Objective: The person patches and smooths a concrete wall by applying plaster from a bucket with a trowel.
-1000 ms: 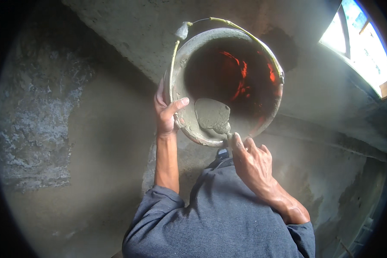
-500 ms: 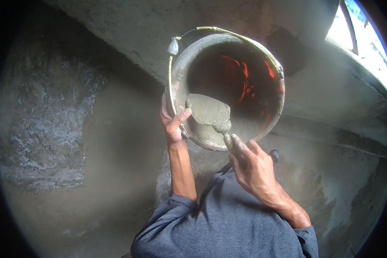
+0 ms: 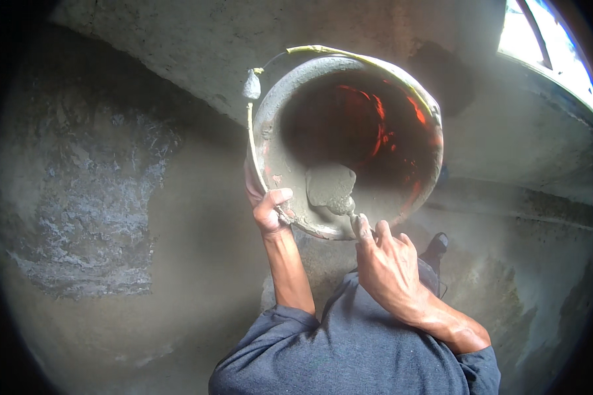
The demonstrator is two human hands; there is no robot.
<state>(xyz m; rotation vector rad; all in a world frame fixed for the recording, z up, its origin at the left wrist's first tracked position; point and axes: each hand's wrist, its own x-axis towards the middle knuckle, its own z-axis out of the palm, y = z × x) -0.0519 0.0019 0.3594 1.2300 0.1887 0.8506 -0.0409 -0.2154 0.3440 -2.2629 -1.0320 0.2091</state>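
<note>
a trowel (image 3: 329, 179) was held within the mouth of a bucket (image 3: 290, 76), its blade covered by thick grey mortar (image 3: 340, 205); the scooping of that load was judged to be nearly or wholly done, while the load had not yet been brought clear of the rim. how much mortar was left could not be told, since the depth of the bucket was lost in shadow, broken only by orange-red streaks (image 3: 380, 125). at the far left, a rough whitish patch (image 3: 99, 224) was left uncovered by the smooth grey coat (image 3: 201, 237) beside it. the trowel was gripped by the right hand (image 3: 389, 263), its fingers curled tight about a mostly hidden handle; the blade was placed just beyond those fingers, ahead and to the left, by the near inner wall. the bucket was steadied at its lower left by the left hand (image 3: 270, 209), which was closed over the rim with its thumb inside; the blade was set to the right of that thumb, apart from it.
</note>
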